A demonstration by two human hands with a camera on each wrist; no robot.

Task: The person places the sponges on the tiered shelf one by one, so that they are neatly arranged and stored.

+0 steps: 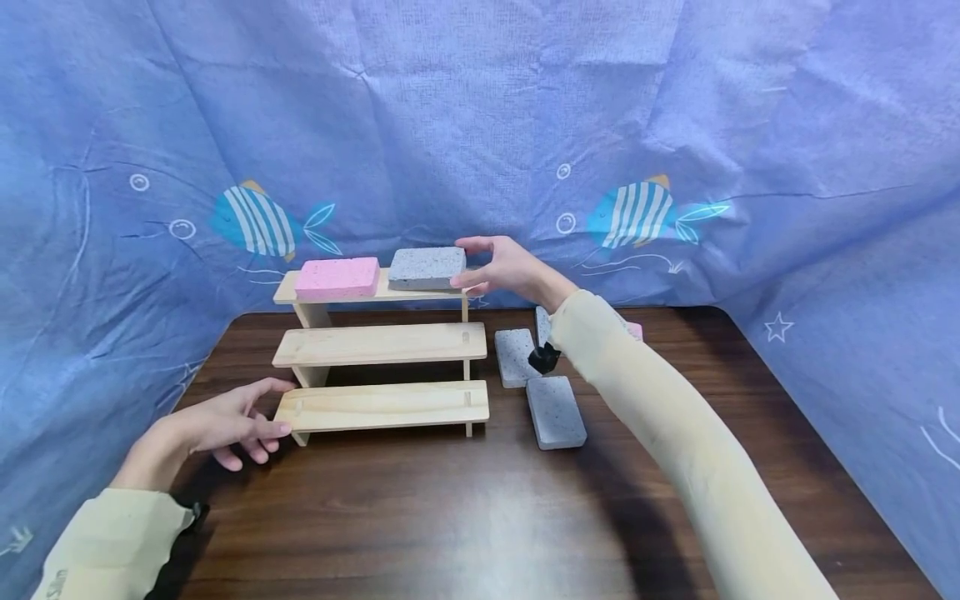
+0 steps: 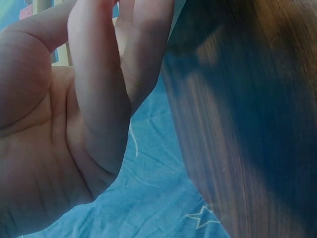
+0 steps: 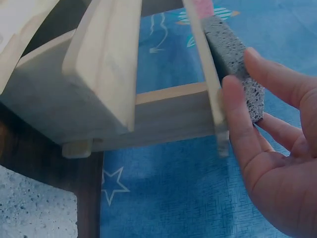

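A three-step wooden shelf rack point(image 1: 382, 404) stands on the table. On its top step lie a pink pumice stone block point(image 1: 337, 277) and, to the right, a grey pumice stone block point(image 1: 426, 265). My right hand point(image 1: 504, 271) pinches the grey block at its right end, fingers at the back and front sides; the right wrist view shows fingertips on the stone point(image 3: 255, 94) close to the board's edge. At the left end of the lowest step, my left hand point(image 1: 225, 423) holds the board between thumb and forefinger, its other fingers bent below. The left wrist view mostly shows the palm point(image 2: 39, 153).
Right of the rack, grey blocks point(image 1: 555, 412) lie flat on the dark wooden table point(image 1: 420, 517). A pink piece point(image 1: 635, 331) shows partly behind the right sleeve point(image 1: 660, 400). A blue fish-print cloth point(image 1: 480, 150) hangs behind and at both sides.
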